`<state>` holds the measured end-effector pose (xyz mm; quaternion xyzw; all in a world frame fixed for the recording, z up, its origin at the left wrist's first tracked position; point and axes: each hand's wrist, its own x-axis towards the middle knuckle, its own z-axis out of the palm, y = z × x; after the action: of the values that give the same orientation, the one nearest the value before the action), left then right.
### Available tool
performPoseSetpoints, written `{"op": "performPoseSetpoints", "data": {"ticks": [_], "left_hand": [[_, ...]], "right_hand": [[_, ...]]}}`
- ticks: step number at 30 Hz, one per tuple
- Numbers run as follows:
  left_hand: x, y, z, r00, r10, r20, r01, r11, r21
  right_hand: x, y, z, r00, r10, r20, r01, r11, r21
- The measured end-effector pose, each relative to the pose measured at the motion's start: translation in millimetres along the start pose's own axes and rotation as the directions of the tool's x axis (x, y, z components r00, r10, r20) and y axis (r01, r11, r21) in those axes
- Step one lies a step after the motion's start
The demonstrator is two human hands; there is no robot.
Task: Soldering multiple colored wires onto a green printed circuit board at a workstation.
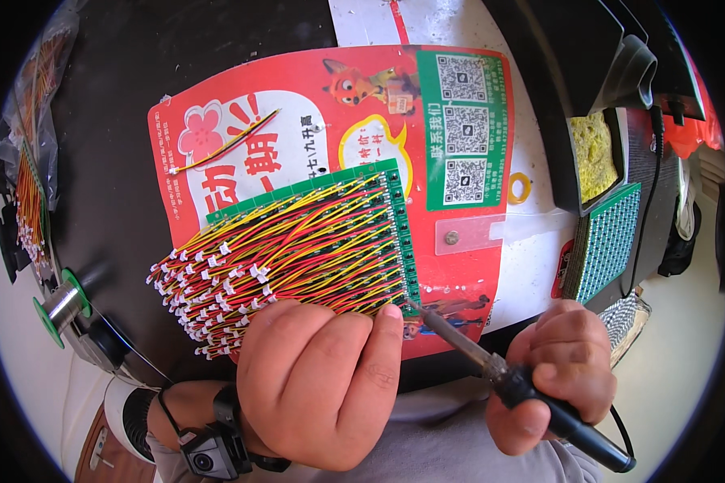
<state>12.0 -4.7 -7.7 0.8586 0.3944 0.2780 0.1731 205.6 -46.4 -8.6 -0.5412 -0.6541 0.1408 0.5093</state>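
Note:
A green circuit board (407,258) lies flat in front of me, with rows of red, yellow and black wires (314,229) running left from its right part. The wires end in a cluster of white plugs (217,282). My left hand (318,390) is closed at the board's near edge, its fingertips by the near right corner; what they pinch is hidden. In my right hand (568,366) is a soldering iron (467,346), gripped by its black handle. Its tip points up and left, close to the board's corner and my left fingertips.
Beneath the board is a red printed sheet (467,266). One loose cable (225,143) lies on it. A solder spool (63,307) and bagged wires (36,145) are at left. At right are a yellow sponge (594,157), stacked green boards (608,241) and a yellow ring (519,179).

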Motion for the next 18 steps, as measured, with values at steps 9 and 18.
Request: {"op": "performPoseSetpoints", "data": {"ticks": [9,18], "left_hand": [[-3,-3,2,0.999,0.039,-0.014,-0.039,0.998,0.042],[-3,-2,0,1.0,0.029,0.001,-0.029,0.998,0.049]], "right_hand": [[0,-4,-7,0.998,0.051,-0.027,-0.051,0.999,0.0],[4,-2,-10,0.993,0.008,0.12,-0.009,1.0,0.01]]}}
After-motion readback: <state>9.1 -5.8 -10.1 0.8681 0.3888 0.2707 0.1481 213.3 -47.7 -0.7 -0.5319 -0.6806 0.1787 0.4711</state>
